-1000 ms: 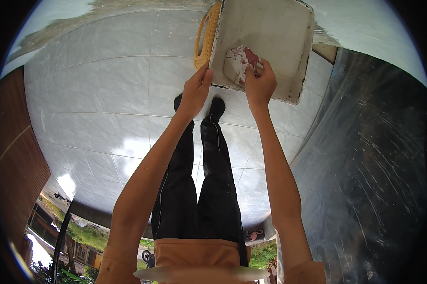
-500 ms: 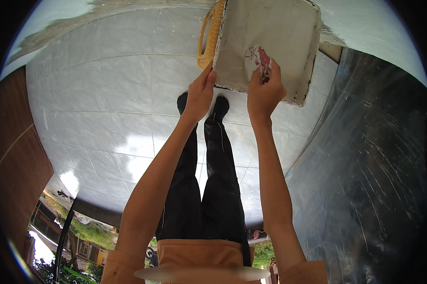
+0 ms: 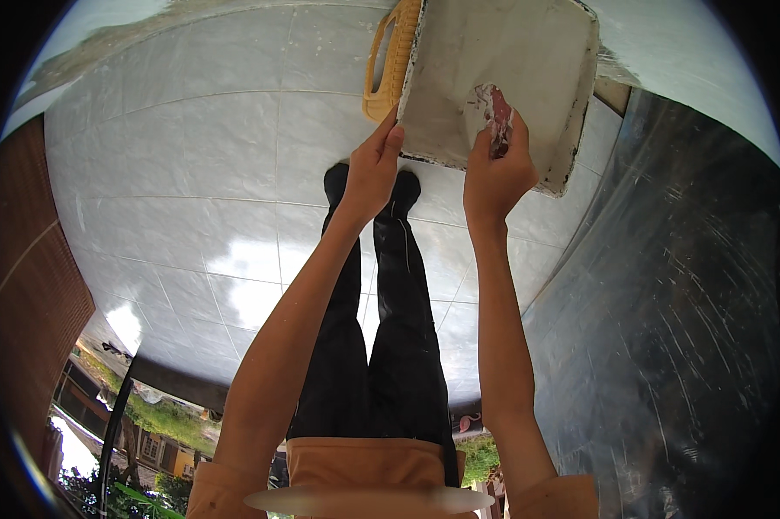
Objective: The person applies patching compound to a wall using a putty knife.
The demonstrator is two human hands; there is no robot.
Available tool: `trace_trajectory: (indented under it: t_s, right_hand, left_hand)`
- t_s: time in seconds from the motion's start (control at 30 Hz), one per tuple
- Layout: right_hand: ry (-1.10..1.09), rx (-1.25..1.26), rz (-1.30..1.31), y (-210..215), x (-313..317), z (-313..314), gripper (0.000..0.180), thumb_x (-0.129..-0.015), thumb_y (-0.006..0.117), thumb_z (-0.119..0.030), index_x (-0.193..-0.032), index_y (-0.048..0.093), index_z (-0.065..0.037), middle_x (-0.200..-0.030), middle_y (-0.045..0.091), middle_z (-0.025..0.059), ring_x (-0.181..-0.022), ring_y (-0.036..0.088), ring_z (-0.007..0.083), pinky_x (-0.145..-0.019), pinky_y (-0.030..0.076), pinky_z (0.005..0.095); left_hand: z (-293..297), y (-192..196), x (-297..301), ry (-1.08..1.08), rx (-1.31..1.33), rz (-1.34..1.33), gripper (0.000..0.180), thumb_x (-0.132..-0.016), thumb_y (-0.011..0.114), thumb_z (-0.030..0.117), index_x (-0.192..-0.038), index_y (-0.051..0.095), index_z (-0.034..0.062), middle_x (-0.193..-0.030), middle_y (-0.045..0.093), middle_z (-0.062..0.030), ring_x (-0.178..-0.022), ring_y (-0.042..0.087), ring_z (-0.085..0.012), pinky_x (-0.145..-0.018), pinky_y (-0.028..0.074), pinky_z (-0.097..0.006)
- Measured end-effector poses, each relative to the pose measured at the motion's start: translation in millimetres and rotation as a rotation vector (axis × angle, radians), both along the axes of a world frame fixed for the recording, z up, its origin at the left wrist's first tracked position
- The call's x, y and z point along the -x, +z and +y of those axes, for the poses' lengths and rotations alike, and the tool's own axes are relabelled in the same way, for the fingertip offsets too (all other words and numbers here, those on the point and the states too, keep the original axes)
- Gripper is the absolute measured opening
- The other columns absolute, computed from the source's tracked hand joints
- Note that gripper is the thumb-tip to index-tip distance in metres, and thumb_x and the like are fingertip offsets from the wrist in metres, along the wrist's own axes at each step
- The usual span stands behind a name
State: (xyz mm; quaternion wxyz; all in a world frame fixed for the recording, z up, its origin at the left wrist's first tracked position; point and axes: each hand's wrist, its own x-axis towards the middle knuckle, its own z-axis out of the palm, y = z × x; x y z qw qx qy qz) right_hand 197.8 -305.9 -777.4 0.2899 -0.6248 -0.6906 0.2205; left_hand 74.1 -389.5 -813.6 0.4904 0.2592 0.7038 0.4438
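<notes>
A square whitish board (image 3: 511, 60) with chipped dark edges is held up in front of me near the top of the view. My left hand (image 3: 371, 169) grips its lower left edge. My right hand (image 3: 498, 169) presses a crumpled cloth (image 3: 494, 108), white with reddish patches, against the board's face. A yellow plastic handle (image 3: 388, 60) sticks out along the board's left side, just above my left hand.
Pale glossy floor tiles (image 3: 191, 190) lie below, with my dark-trousered legs (image 3: 381, 329) standing on them. A scratched grey metal sheet (image 3: 684, 329) fills the right side. A brown brick wall (image 3: 18, 329) rises at the left edge.
My right hand has slid the cloth up and to the right across the board. The left hand keeps its hold on the board's edge.
</notes>
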Motion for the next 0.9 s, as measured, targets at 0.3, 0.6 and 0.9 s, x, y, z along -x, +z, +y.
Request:
trace_trajectory:
  t_s: [0.3, 0.6, 0.9]
  right_hand:
    - [0.021, -0.033, -0.011, -1, -4, 2, 0.031, -0.086, 0.063, -0.003, -0.117, 0.062, 0.004, -0.091, 0.072, 0.0163, -0.074, 0.071, 0.0215, -0.068, 0.054, 0.0311]
    - [0.068, 0.120, 0.040, -5, 22, -14, 0.032, -0.086, 0.064, -0.003, -0.116, 0.061, 0.006, -0.088, 0.072, 0.0179, -0.075, 0.072, 0.0220, -0.070, 0.055, 0.0316]
    - [0.058, 0.141, 0.165, -4, 39, -14, 0.032, -0.084, 0.065, -0.004, -0.114, 0.061, 0.007, -0.089, 0.072, 0.0181, -0.076, 0.072, 0.0223, -0.070, 0.055, 0.0325]
  left_hand:
    - [0, 0, -2, 0.020, 0.017, -0.030, 0.054, -0.104, 0.043, 0.042, -0.147, 0.041, 0.0097, -0.074, 0.047, 0.0004, -0.067, 0.037, -0.0075, -0.066, 0.039, -0.022]
    - [1, 3, 2, -0.024, 0.053, -0.151, 0.060, -0.105, 0.039, 0.044, -0.150, 0.034, 0.0047, -0.139, 0.053, -0.0158, -0.130, 0.046, -0.0208, -0.110, 0.032, -0.033]
    - [-2, -9, -1, 0.042, -0.020, -0.084, 0.054, -0.104, 0.044, 0.040, -0.147, 0.040, 0.0079, -0.097, 0.064, -0.0078, -0.078, 0.050, -0.0091, -0.077, 0.045, -0.024]
